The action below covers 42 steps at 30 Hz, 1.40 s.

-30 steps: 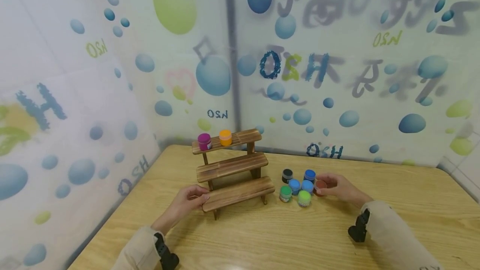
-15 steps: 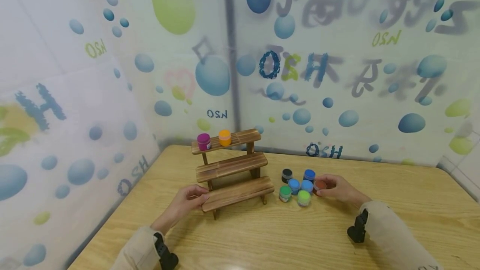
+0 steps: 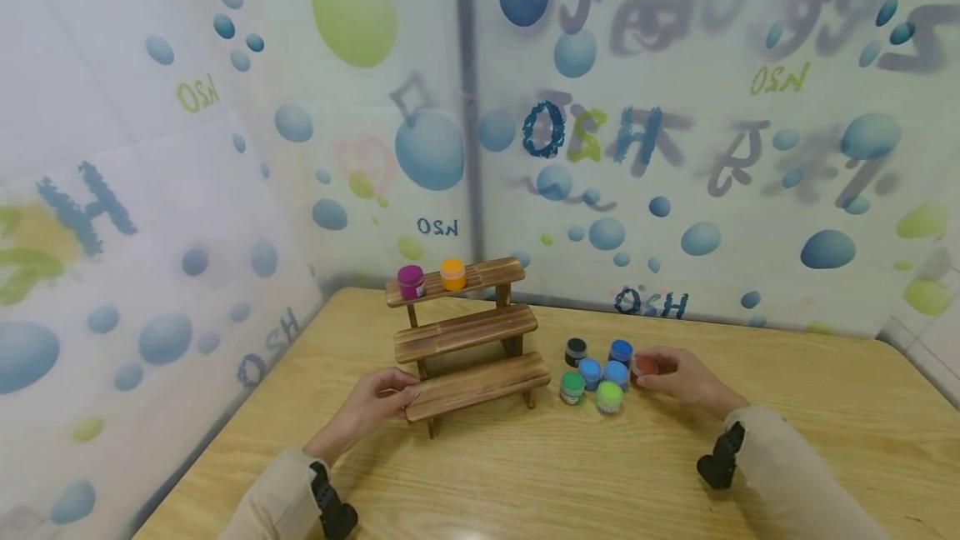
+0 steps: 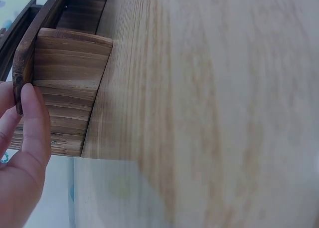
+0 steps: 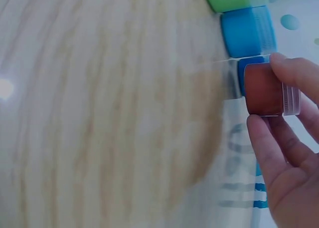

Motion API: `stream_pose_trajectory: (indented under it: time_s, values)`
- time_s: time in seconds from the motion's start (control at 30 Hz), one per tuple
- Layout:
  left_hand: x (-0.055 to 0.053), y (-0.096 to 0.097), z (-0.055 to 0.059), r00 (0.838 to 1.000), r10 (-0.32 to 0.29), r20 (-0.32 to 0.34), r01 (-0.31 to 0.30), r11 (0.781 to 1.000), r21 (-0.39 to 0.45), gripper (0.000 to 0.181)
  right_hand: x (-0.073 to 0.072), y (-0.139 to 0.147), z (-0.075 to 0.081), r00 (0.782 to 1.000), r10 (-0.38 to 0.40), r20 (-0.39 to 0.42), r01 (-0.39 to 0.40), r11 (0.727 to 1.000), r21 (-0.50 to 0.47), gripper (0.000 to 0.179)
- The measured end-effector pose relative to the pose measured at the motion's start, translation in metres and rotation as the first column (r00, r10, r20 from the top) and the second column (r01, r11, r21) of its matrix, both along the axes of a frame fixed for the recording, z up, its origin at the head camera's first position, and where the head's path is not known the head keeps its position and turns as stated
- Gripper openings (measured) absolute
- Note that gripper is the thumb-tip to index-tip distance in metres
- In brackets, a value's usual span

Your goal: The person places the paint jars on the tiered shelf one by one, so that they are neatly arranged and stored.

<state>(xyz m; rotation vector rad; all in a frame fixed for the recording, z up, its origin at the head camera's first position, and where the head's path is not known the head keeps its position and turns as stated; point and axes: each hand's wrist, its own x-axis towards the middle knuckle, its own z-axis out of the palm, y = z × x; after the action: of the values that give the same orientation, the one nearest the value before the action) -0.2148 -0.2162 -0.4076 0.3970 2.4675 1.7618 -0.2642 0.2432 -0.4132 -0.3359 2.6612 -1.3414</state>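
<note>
Brown jar (image 5: 264, 90) pinched right of the wooden stand (image 3: 467, 332)

I could clip a light-blue jar (image 3: 616, 374), between it and the stand, by swinging left too low; my right hand (image 3: 678, 376) pinches it, thumb against bent fingers, forearm (image 3: 795, 473) angled in from right of the stand; my left hand (image 3: 378, 394) grips the stand's lowest step (image 3: 480, 386) at its left end.
</note>
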Motion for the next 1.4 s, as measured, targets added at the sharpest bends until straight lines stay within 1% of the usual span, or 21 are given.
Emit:
stream_pose_trajectory:
  time_s: [0.07,0.23,0.47,0.7,0.87,1.03,1.13,1.2,1.3,1.4]
  values:
    - [0.0,0.0,0.0,1.0,0.005,0.007,-0.005,1.0,0.002,0.029,0.0,0.001,0.003,1.0,-0.004,-0.004,0.004,1.0,0.01,0.051]
    - [0.0,-0.001,0.001,1.0,0.004,0.002,-0.004,1.0,0.002,0.029,0.003,0.001,0.014,1.0,-0.004,-0.016,0.005,1.0,0.016,0.053]
    - [0.001,-0.001,0.003,1.0,-0.002,0.003,0.002,1.0,0.017,0.028,0.01,0.001,0.034,0.997,0.028,-0.067,-0.027,0.999,0.017,0.054]
    - [0.001,-0.002,0.0,1.0,-0.003,0.006,0.003,1.0,0.009,0.029,0.014,-0.004,0.053,0.992,0.071,-0.1,-0.07,0.997,0.013,0.056]
    - [0.001,-0.002,-0.001,1.0,0.0,0.001,0.0,1.0,0.002,0.029,0.017,-0.015,0.065,0.985,0.106,-0.137,-0.102,0.994,0.036,0.054]
    - [0.001,-0.002,-0.001,1.0,-0.004,-0.005,0.004,1.0,0.001,0.029,0.018,-0.031,0.077,0.969,0.16,-0.189,-0.155,0.987,0.045,0.048]
    - [0.0,-0.002,-0.001,1.0,-0.003,-0.006,0.003,1.0,0.002,0.028,0.018,-0.04,0.08,0.962,0.185,-0.202,-0.181,0.983,0.04,0.046]
    - [0.0,-0.001,-0.001,1.0,-0.003,-0.008,0.003,1.0,0.004,0.029,0.018,-0.046,0.082,0.961,0.195,-0.195,-0.193,0.981,0.03,0.047]
    - [0.0,-0.001,-0.001,1.0,-0.009,-0.013,0.009,1.0,-0.001,0.029,0.018,-0.055,0.083,0.953,0.229,-0.196,-0.227,0.973,0.03,0.047]
    - [-0.001,-0.001,-0.001,1.0,-0.006,-0.015,0.006,1.0,0.001,0.029,0.015,-0.066,0.085,0.952,0.236,-0.196,-0.238,0.971,0.017,0.047]
